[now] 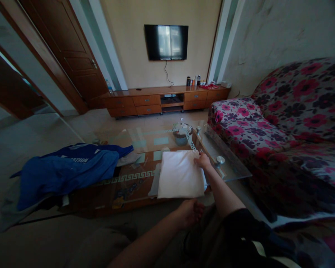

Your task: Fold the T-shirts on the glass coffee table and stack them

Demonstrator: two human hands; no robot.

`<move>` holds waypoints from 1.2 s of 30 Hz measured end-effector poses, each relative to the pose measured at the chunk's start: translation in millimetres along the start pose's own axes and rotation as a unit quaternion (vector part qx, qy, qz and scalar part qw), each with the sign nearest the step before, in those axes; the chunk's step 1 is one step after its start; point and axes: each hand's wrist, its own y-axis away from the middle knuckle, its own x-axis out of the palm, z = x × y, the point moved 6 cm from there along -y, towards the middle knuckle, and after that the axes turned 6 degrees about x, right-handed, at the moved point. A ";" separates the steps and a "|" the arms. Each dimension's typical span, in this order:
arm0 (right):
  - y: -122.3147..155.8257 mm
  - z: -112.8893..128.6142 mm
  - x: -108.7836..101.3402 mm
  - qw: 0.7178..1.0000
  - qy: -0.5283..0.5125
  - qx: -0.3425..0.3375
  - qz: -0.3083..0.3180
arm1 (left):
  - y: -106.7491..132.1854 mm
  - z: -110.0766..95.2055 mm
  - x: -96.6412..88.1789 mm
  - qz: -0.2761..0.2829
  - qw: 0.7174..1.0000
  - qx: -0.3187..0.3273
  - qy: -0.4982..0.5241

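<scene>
A white folded cloth [181, 174], perhaps a garment, lies flat in a near-square on the glass table. At its far right corner, my right hand [203, 160] pinches the edge between thumb and fingers. My left hand [190, 213] is just below the near edge of the cloth, apart from it, with its fingers curled in and nothing visible in them. To the left, a heap of blue clothing [72, 167] with white lettering is spread over the table, with grey fabric [128, 159] showing beside it.
The glass table [234, 167] has a patterned border and a lower shelf. A small basket [181, 138] stands beyond the cloth. A flowered sofa [240, 123] is close on the right. Farther back are a wooden TV cabinet [146, 104] with bottles on it and a wall-mounted television [166, 42].
</scene>
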 end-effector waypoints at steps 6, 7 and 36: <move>28.9 37.1 0.6 0.973 0.131 -0.168 -0.091 | 25.1 -89.7 -8.6 -0.058 0.880 0.295 -0.366; 34.9 44.8 7.4 0.961 0.155 -0.216 -0.077 | 34.7 -110.6 -15.2 -0.107 0.822 0.369 -0.421; 31.7 37.2 79.1 0.958 0.273 -0.072 -0.051 | -16.0 -216.2 -118.4 -0.278 0.471 0.368 -0.752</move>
